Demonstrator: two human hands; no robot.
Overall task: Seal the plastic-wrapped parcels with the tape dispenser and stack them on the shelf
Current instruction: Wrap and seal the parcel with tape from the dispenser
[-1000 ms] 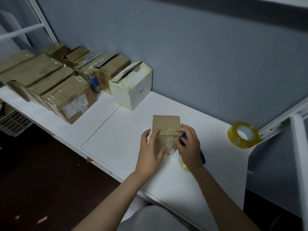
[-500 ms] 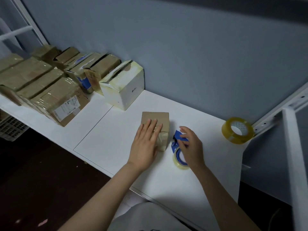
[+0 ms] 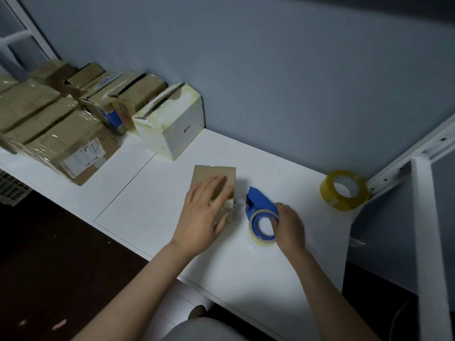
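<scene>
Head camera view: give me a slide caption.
Left hand presses on a small brown parcel; right hand grips the blue tape dispenser beside it.

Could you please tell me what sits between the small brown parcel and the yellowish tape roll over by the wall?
In the head view, the blue tape dispenser, gripped by the right hand, lies between the parcel and the tape roll.

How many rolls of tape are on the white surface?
2. One roll sits on the blue dispenser that the right hand grips; a spare roll lies by the wall, far right.
</scene>
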